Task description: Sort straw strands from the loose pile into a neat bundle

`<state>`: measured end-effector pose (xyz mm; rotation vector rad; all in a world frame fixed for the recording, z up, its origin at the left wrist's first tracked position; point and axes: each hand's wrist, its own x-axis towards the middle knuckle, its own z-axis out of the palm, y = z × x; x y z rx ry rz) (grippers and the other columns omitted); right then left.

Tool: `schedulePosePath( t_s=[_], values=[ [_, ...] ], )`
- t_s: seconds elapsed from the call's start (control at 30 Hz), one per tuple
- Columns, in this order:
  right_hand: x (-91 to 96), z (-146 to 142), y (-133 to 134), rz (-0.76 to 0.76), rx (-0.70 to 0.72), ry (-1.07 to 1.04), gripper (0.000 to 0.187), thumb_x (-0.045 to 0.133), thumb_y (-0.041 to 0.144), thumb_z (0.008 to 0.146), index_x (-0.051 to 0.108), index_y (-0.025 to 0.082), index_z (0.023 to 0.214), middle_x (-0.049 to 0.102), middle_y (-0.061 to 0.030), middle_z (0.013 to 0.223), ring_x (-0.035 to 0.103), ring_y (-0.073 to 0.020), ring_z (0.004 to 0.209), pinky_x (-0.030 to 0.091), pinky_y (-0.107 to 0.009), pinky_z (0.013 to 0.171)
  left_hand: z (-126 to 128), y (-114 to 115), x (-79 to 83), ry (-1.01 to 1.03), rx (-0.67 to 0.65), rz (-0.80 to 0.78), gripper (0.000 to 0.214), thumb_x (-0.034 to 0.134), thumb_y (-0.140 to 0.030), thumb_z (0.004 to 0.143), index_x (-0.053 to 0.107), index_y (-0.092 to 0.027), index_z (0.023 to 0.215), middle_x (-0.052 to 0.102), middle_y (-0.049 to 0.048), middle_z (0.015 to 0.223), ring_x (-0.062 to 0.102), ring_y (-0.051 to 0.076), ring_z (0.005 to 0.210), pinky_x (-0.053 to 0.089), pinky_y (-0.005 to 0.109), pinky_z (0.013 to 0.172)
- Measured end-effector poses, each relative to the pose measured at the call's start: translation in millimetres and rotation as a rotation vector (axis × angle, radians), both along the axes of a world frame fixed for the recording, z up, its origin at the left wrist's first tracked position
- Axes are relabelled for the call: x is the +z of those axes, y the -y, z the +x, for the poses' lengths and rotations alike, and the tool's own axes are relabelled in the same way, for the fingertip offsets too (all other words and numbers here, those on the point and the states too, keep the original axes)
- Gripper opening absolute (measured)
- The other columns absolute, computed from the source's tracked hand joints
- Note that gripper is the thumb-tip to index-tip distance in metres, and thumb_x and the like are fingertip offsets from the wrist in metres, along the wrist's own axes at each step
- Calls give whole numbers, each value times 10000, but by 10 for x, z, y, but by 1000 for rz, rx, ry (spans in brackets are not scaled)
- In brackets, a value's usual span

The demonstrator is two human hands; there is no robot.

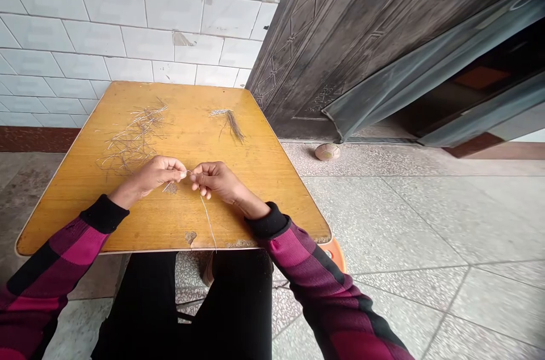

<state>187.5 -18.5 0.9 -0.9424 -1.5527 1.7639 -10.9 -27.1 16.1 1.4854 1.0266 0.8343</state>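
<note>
My left hand [164, 171] and my right hand [218, 181] are close together over the middle of the table, thumbs and fingertips pinched. Between them runs a thin white strand [208, 218], string or wire, I cannot tell which. One length hangs from under my right hand down to the table's near edge, and a short end sticks out below my left hand. Beyond my left hand spreads a loose pile of white and dark thin strands [134, 135]. A neater bundle [232, 123], white at one end and dark and frayed at the other, lies farther back on the right.
The worn yellow wooden table [255, 189] stands near a white tiled wall [114, 19]. To the right are a dark carved door [298, 47], a grey curtain [383, 82] and a roundish object [327, 151] on the floor. Something orange [338, 254] shows beside the near right corner.
</note>
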Motion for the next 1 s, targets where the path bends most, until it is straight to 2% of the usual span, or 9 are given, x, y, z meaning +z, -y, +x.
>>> schedulePosePath(
  t_s=[0.13,0.27,0.4,0.5,0.7,1.0],
  values=[
    [-1,0,14,47,-45,22,219,680,268,759,605,147,926,636,46,609,515,-41,417,421,-149,376,-27,-24,-62,-137,102,199,54,690,-195,662,701,-159,702,572,-11,571,464,99,528,337,221,517],
    [-7,14,11,81,-83,34,240,664,270,766,607,142,961,634,41,609,524,-49,428,431,-157,380,-51,-26,-126,-249,126,403,87,666,-151,674,720,-189,732,573,-6,600,468,116,555,340,236,551],
    [-14,28,-4,90,-139,14,284,673,297,763,587,147,988,634,42,606,535,-54,431,428,-164,382,-44,10,-114,-375,136,567,152,637,-127,690,732,-218,766,573,8,666,467,134,608,341,251,610],
    [-24,30,-17,99,-161,7,286,683,309,759,578,151,974,636,43,607,537,-51,432,421,-161,381,-24,30,-82,-408,169,611,164,611,-161,733,742,-224,808,590,32,725,497,159,670,358,268,660],
    [-41,45,-60,87,-177,-24,315,700,339,737,574,157,960,644,42,601,536,-59,416,433,-173,375,-55,11,-73,-290,242,587,100,679,-193,725,756,-243,764,596,33,730,500,168,685,357,275,692],
    [-59,59,-87,70,-192,-43,301,710,325,723,585,153,937,654,37,595,542,-60,412,442,-167,374,-200,-50,-64,-388,170,705,104,658,-178,769,741,-240,777,608,38,764,519,167,730,371,264,698]
  ],
)
